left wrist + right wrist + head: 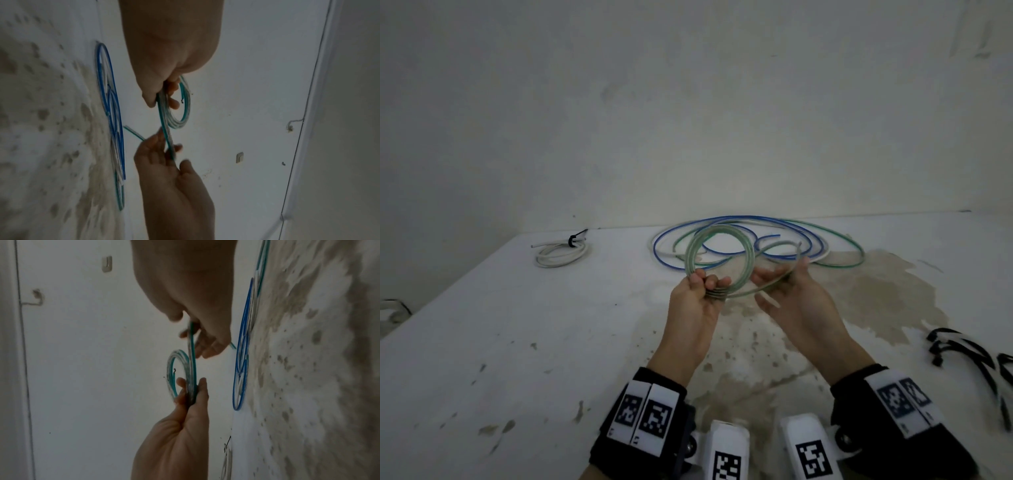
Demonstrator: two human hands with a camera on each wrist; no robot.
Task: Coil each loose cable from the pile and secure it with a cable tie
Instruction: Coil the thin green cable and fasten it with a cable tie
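Observation:
A green-and-white cable [689, 255] is wound into a small coil of several turns, held up above the white table [517, 325]. My left hand [707, 284] grips the coil's bottom, thumb on one side and fingers on the other. My right hand [786, 279] pinches the cable's loose tail just right of the coil; the tail arcs up to a free end. The left wrist view shows the coil [183, 116] under my left hand [162, 100], with my right hand [170, 151] below. In the right wrist view my right hand [197, 340] holds the tail above the coil [185, 366].
Loose blue and green cables [743, 217] lie in wide loops at the table's back edge by the wall. A white cable coil [561, 255] bound with a black tie sits at the back left. Black cable ties [976, 356] lie at the right edge. Brown stains mark the table.

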